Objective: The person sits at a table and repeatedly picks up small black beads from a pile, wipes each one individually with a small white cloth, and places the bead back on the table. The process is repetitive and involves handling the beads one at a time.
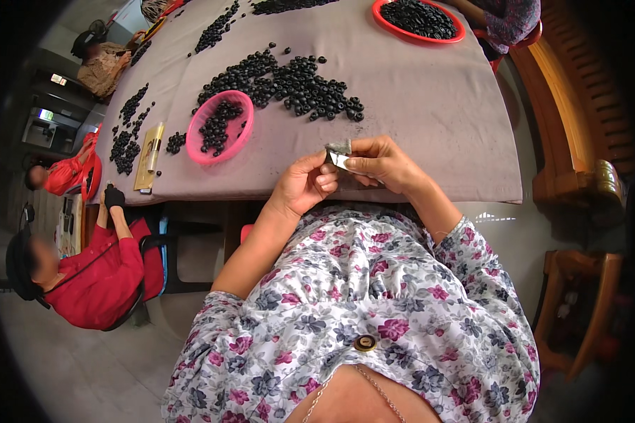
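Observation:
In front of my body, by the table's near edge, my two hands meet. My left hand [307, 185] is closed in a pinch at the left end of a small folded strip [339, 160], shiny silver-white with a dark edge. My right hand [388, 166] pinches the strip's right side between thumb and fingers. A bit of grey material [339, 146] shows at the right index fingertip. Fingers hide part of the strip, and anything inside it. Beyond my hands lies a spread pile of round black beads [289, 81], several with visible holes.
A pink basket [245, 141] with black beads stands left of my hands on the cloth-covered table [430, 106]. Left of it lies a yellow packet [148, 158]. A red tray [458, 32] holds dark pieces at the far right. Other people sit along the left side and far right.

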Motion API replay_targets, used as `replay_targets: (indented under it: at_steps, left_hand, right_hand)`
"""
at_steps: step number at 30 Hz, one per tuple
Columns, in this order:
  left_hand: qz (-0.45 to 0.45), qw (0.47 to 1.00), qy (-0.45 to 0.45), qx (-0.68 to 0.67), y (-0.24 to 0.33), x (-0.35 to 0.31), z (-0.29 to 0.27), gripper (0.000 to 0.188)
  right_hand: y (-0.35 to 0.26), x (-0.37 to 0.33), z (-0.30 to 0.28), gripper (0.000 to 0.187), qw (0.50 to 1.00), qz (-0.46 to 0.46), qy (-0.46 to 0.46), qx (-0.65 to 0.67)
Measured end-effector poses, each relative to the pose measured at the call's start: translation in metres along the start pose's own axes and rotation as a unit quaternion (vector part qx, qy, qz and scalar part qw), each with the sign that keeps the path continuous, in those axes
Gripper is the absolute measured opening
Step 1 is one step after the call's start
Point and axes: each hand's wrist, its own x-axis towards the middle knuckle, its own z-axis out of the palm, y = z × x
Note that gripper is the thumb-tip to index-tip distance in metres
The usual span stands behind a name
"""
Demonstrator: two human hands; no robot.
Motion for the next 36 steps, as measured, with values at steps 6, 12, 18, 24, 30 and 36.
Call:
replay_targets:
  at_steps: [6,12,18,24,30,36]
  left_hand:
    - [0.001,1.0,-0.001,0.008,-0.001,0.0,-0.003,0.019]
    - [0.005,1.0,-0.007,-0.004,-0.001,0.001,0.0,0.02]
    - [0.002,1.0,-0.006,-0.004,-0.002,-0.001,0.001,0.02]
    - [0.0,1.0,-0.006,0.004,-0.002,0.0,-0.002,0.02]
    - [0.009,1.0,0.008,0.014,-0.003,0.0,0.002,0.02]
    - [0.012,1.0,0.015,0.024,-0.003,0.0,0.003,0.03]
  right_hand:
    - [0.004,0.002,-0.005,0.018,1.0,0.024,0.008,0.013]
    - [0.0,0.001,-0.002,0.022,1.0,0.001,-0.009,0.021]
    - [-0.002,-0.001,0.0,0.03,1.0,-0.003,-0.017,0.021]
    - [-0.002,-0.002,0.0,0.029,1.0,-0.001,-0.013,0.02]
    - [-0.002,-0.001,-0.002,0.03,1.0,-0.002,-0.011,0.01]
    - [-0.002,-0.001,-0.001,0.029,1.0,-0.012,-0.013,0.009]
